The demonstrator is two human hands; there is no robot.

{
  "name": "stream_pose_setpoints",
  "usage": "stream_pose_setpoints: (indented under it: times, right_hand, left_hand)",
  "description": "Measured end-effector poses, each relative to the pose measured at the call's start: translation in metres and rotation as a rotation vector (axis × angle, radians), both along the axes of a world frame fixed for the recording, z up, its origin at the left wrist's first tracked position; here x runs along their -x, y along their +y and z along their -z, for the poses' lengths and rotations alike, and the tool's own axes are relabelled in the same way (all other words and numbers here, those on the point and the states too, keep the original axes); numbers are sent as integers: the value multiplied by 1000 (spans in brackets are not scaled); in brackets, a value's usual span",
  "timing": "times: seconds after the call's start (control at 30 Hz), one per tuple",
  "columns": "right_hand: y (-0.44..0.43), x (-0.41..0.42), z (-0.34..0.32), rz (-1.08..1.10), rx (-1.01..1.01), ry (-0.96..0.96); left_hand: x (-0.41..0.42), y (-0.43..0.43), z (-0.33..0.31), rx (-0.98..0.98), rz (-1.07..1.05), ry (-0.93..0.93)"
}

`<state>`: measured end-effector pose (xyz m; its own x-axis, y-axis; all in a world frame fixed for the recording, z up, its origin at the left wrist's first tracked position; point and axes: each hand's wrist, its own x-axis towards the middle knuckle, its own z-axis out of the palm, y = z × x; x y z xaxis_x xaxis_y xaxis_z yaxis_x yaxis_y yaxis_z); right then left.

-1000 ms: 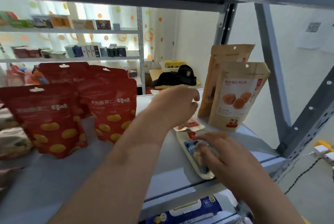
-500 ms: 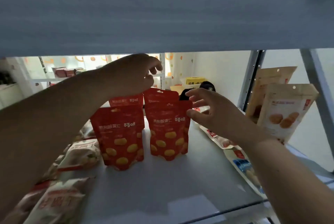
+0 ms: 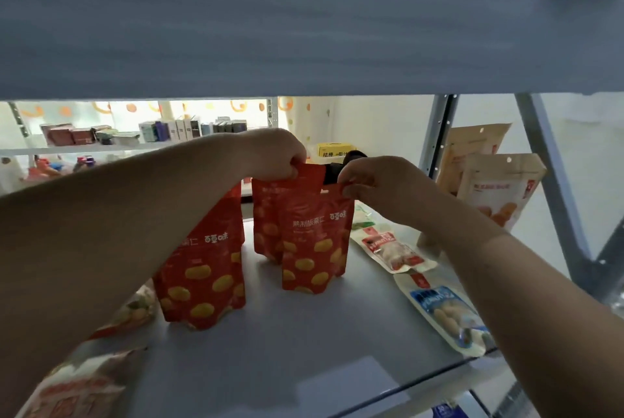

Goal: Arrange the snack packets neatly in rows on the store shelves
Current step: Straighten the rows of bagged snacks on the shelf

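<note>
I'm aligning the red row at the middle of the shelf: my left hand pinches the rear red pouch by its top, my right hand the front red pouch. Next, I'd set both squarely, one behind the other.

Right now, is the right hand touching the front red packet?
Touching. The head view shows the right hand pinching the front red packet at its top right corner.

On the shelf, the left hand pinches the top of the rear red packet, and the right hand pinches the front red packet. A third red packet stands to their left. Two flat packets lie along the right edge.
</note>
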<state>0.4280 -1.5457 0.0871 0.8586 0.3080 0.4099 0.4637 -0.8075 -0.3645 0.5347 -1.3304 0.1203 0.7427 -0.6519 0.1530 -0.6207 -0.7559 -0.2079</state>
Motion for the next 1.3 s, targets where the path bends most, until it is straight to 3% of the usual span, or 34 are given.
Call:
stream_pose_setpoints:
  times: [0.37, 0.53, 0.63, 0.87, 1.1, 1.3]
  right_hand:
    - [-24, -12, 2, 2, 35, -23]
    - [-27, -15, 2, -23, 10, 4]
    - [-25, -16, 2, -43, -27, 35]
    - [-24, -15, 2, -48, -4, 19]
    - [-28, -13, 2, -13, -8, 23]
    - [-24, -12, 4, 16, -22, 40]
  left_hand:
    - [-4, -41, 4, 59, -66, 70]
    - [1, -38, -7, -52, -93, 198]
    - [3, -42, -4, -84, -89, 151]
    - [3, -55, 3, -4, -89, 163]
    - [3, -35, -11, 191, -132, 385]
    - [8, -34, -4, 132, -125, 241]
